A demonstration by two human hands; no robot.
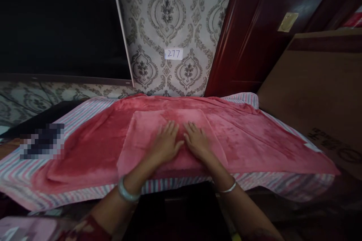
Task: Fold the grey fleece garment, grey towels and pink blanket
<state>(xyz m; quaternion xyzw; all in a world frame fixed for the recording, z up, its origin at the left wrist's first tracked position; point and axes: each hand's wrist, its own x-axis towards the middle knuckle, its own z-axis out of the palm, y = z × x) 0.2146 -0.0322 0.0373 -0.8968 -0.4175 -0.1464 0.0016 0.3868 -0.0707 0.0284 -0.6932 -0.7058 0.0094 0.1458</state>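
Note:
A lighter pink plush cloth lies flat, roughly square, in the middle of a larger red-pink plush blanket. On the pink cloth rests my left hand, palm down with its fingers stretched out. Close beside it, my right hand also lies palm down on the cloth, fingers spread and pointing away from me. The thumbs almost meet. Neither hand grips anything. A thick pale bangle is on my left wrist and a thin silver one on my right.
Under the blanket a striped cloth covers the table. A large dark television stands at the back left. To the right are a cardboard box and a dark red wooden door. A paper label reading 277 is on the patterned wall.

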